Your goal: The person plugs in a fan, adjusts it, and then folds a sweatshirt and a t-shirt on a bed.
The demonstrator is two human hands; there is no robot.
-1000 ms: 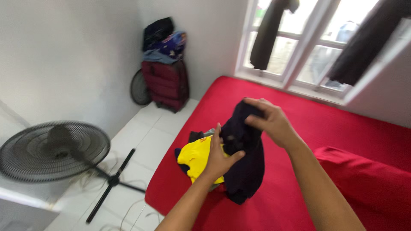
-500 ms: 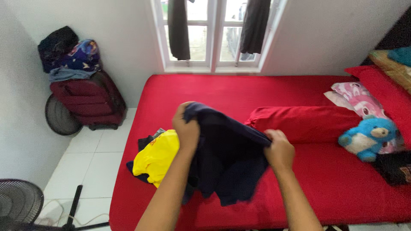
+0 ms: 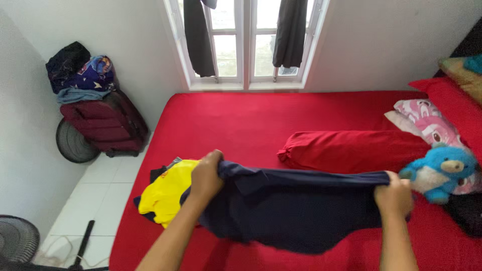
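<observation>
My left hand (image 3: 206, 175) and my right hand (image 3: 395, 196) each grip one end of a dark navy garment (image 3: 296, 208), stretched wide between them above the red bed (image 3: 241, 120). Just left of my left hand lies a yellow shirt (image 3: 163, 193) on top of other dark clothes at the bed's left edge. A long red bolster pillow (image 3: 351, 148) lies behind the stretched garment.
A blue stuffed toy (image 3: 444, 170) and a pink patterned pillow (image 3: 427, 123) sit at the right. A maroon suitcase (image 3: 103, 125) with clothes piled on it stands by the left wall, a fan (image 3: 17, 238) on the white tiled floor. Dark garments hang at the window (image 3: 243, 42).
My hands have moved far apart, spreading the navy garment from a bunched bundle into a wide stretched sheet. The view has swung right across the bed.
</observation>
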